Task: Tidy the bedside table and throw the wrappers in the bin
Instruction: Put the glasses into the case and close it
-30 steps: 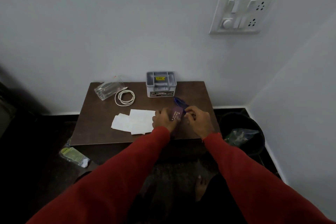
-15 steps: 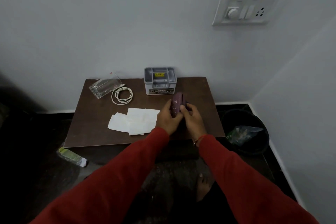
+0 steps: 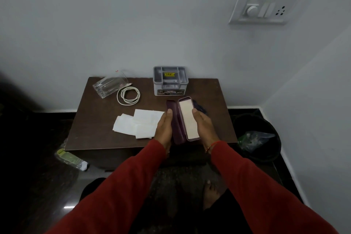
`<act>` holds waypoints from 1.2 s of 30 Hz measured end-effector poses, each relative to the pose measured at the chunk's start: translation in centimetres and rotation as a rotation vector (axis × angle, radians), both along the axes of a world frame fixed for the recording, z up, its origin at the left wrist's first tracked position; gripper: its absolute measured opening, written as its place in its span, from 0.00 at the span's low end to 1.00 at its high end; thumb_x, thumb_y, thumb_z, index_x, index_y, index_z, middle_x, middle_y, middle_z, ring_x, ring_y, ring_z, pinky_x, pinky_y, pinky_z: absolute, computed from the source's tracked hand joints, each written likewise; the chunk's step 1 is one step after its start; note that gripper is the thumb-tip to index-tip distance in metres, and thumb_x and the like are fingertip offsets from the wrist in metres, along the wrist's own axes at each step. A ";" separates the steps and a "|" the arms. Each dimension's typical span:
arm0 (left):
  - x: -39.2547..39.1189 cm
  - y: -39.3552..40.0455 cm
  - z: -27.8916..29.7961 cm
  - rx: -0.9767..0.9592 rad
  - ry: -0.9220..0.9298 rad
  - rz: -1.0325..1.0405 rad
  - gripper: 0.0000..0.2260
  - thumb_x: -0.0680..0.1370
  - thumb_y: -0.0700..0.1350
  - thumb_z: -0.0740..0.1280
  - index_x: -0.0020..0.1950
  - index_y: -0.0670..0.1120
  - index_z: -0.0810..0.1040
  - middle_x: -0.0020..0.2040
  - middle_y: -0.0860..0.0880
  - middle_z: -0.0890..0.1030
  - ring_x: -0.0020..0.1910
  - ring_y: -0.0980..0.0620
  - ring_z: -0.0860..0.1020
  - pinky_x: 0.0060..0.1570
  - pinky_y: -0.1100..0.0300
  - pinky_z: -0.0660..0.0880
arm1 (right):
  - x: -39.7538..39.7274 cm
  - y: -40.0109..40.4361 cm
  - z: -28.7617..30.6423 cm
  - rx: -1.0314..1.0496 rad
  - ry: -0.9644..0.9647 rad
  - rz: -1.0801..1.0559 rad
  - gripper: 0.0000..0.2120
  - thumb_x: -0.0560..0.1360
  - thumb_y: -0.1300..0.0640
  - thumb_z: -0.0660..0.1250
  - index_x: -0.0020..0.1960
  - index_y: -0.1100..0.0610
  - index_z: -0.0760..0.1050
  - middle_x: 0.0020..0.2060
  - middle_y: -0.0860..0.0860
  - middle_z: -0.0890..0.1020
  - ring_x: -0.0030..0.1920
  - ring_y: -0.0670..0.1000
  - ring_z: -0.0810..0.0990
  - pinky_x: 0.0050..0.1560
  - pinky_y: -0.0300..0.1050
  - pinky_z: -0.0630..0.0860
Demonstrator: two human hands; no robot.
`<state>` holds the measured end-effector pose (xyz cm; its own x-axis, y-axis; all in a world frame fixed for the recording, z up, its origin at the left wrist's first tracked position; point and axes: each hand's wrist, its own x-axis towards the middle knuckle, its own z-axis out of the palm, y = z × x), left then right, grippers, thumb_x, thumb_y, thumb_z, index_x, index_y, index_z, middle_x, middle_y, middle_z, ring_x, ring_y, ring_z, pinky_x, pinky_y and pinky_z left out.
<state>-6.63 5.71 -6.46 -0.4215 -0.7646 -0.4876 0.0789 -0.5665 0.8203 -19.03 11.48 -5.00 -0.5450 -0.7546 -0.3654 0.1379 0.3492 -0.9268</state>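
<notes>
A purple hinged case point(image 3: 183, 119) lies spread open over the right half of the brown bedside table point(image 3: 98, 119), its pale lining showing in the right half. My left hand point(image 3: 164, 129) holds the case's left half and my right hand point(image 3: 202, 126) holds its right half. A dark blue item point(image 3: 199, 108) peeks out behind my right hand. White tissues point(image 3: 138, 124) lie left of my hands. A clear plastic wrapper point(image 3: 109, 86) sits at the table's back left. The black bin point(image 3: 260, 138) stands on the floor to the right, with a plastic bag point(image 3: 254, 138) in it.
A grey organiser box point(image 3: 170, 80) stands at the table's back centre, and a coiled white cable point(image 3: 128, 95) lies to its left. A green packet point(image 3: 71, 159) lies on the dark floor at the table's front left. Walls close in behind and on the right.
The purple case was shut and held upright between both hands; now it is spread open flat, one hand on each half. The camera has moved closer to the table.
</notes>
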 end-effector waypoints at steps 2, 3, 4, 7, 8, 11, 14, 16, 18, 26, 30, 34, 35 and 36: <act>-0.1 0.0 -0.5 0.037 0.035 0.018 0.27 0.77 0.65 0.61 0.71 0.53 0.74 0.65 0.47 0.81 0.64 0.45 0.79 0.67 0.42 0.73 | 0.0 -0.4 0.0 -0.006 0.090 0.033 0.14 0.82 0.48 0.59 0.44 0.51 0.80 0.40 0.51 0.83 0.39 0.50 0.81 0.40 0.43 0.76; -0.2 0.1 -0.4 0.066 0.064 0.043 0.25 0.78 0.63 0.60 0.71 0.52 0.74 0.65 0.46 0.81 0.63 0.45 0.80 0.66 0.42 0.74 | -0.1 -0.6 0.0 -0.017 0.137 0.032 0.15 0.82 0.49 0.59 0.43 0.52 0.80 0.37 0.51 0.83 0.38 0.49 0.80 0.38 0.41 0.75; -0.3 0.0 -0.3 0.104 0.101 0.073 0.23 0.81 0.60 0.59 0.71 0.50 0.74 0.64 0.45 0.82 0.62 0.44 0.81 0.64 0.43 0.76 | -0.3 -0.8 -0.1 -0.026 0.183 0.018 0.16 0.82 0.49 0.60 0.41 0.53 0.80 0.36 0.51 0.82 0.36 0.49 0.79 0.36 0.41 0.74; -0.8 -0.2 -0.8 0.223 0.199 0.127 0.19 0.84 0.54 0.56 0.71 0.47 0.74 0.62 0.43 0.82 0.58 0.44 0.82 0.53 0.48 0.80 | -1.0 -1.2 -0.5 -0.029 0.269 -0.033 0.18 0.80 0.49 0.63 0.39 0.60 0.79 0.32 0.54 0.79 0.34 0.51 0.76 0.34 0.41 0.70; -0.9 -0.2 -0.9 0.247 0.220 0.130 0.20 0.85 0.54 0.55 0.71 0.46 0.74 0.61 0.42 0.83 0.57 0.44 0.82 0.50 0.50 0.80 | -1.3 -1.3 -0.7 -0.022 0.289 -0.033 0.18 0.80 0.49 0.64 0.39 0.61 0.80 0.32 0.55 0.79 0.34 0.50 0.76 0.34 0.41 0.71; -1.0 -0.3 -0.8 0.273 0.239 0.144 0.20 0.84 0.54 0.56 0.71 0.45 0.74 0.62 0.42 0.82 0.56 0.44 0.83 0.48 0.50 0.81 | -1.7 -1.6 -0.9 0.023 0.362 -0.002 0.16 0.79 0.49 0.64 0.43 0.59 0.82 0.37 0.56 0.84 0.37 0.52 0.80 0.38 0.45 0.75; -1.3 -1.0 -1.3 0.263 0.252 0.160 0.19 0.84 0.54 0.57 0.70 0.46 0.74 0.64 0.41 0.80 0.61 0.42 0.80 0.59 0.44 0.78 | -2.3 -1.7 -1.1 0.007 0.531 -0.042 0.13 0.80 0.51 0.64 0.44 0.57 0.82 0.39 0.53 0.82 0.39 0.49 0.79 0.38 0.40 0.71; -1.1 -1.6 -1.6 0.251 0.248 0.187 0.18 0.84 0.53 0.57 0.70 0.47 0.74 0.65 0.42 0.80 0.62 0.42 0.79 0.65 0.40 0.75 | -3.2 -2.0 -1.4 -0.010 0.725 -0.089 0.08 0.79 0.55 0.66 0.50 0.57 0.82 0.46 0.54 0.81 0.45 0.50 0.79 0.44 0.37 0.69; -0.9 -2.3 -2.0 0.243 0.257 0.213 0.17 0.84 0.53 0.57 0.70 0.47 0.74 0.65 0.43 0.80 0.63 0.42 0.79 0.65 0.39 0.74 | -4.3 -2.4 -2.1 0.028 0.861 -0.076 0.09 0.78 0.55 0.67 0.56 0.56 0.80 0.53 0.55 0.78 0.52 0.53 0.78 0.49 0.38 0.70; 0.1 -3.1 -2.8 0.215 0.265 0.192 0.19 0.83 0.55 0.59 0.71 0.48 0.73 0.65 0.44 0.80 0.63 0.43 0.79 0.62 0.42 0.76 | -6.2 -2.9 -5.8 0.179 1.016 0.103 0.16 0.74 0.54 0.71 0.61 0.55 0.78 0.56 0.57 0.80 0.55 0.61 0.77 0.55 0.55 0.76; 0.0 -3.4 -2.8 0.237 0.287 0.203 0.19 0.83 0.55 0.59 0.71 0.48 0.73 0.66 0.43 0.80 0.64 0.43 0.79 0.62 0.42 0.76 | -6.5 -2.9 -4.4 0.052 0.878 -0.119 0.10 0.74 0.59 0.71 0.53 0.62 0.81 0.45 0.59 0.84 0.46 0.58 0.82 0.45 0.42 0.71; -0.3 -3.1 -2.2 0.257 0.307 0.210 0.18 0.84 0.54 0.59 0.71 0.48 0.72 0.66 0.43 0.79 0.64 0.42 0.79 0.63 0.41 0.76 | -5.8 -1.9 -1.6 -0.078 0.739 -0.278 0.09 0.74 0.54 0.72 0.51 0.56 0.82 0.38 0.51 0.83 0.40 0.49 0.82 0.44 0.45 0.80; -0.3 -3.0 -2.0 0.257 0.308 0.215 0.18 0.84 0.53 0.59 0.71 0.48 0.72 0.66 0.43 0.79 0.64 0.43 0.79 0.63 0.42 0.76 | -5.2 -1.6 -0.7 -0.124 0.737 -0.268 0.08 0.74 0.53 0.72 0.51 0.55 0.82 0.37 0.48 0.82 0.38 0.47 0.81 0.43 0.42 0.80; -0.3 -2.8 -1.8 0.261 0.308 0.213 0.18 0.84 0.53 0.59 0.71 0.48 0.72 0.66 0.44 0.79 0.64 0.43 0.78 0.63 0.42 0.76 | -4.3 -1.1 0.1 -0.166 0.747 -0.240 0.08 0.74 0.53 0.72 0.51 0.55 0.82 0.36 0.46 0.81 0.36 0.44 0.80 0.41 0.37 0.78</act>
<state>-6.91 2.87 -8.28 -0.4236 -0.7182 -0.5521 0.4344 -0.6959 0.5719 -23.38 10.33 -4.90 -0.7556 -0.5983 0.2665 -0.4855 0.2384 -0.8411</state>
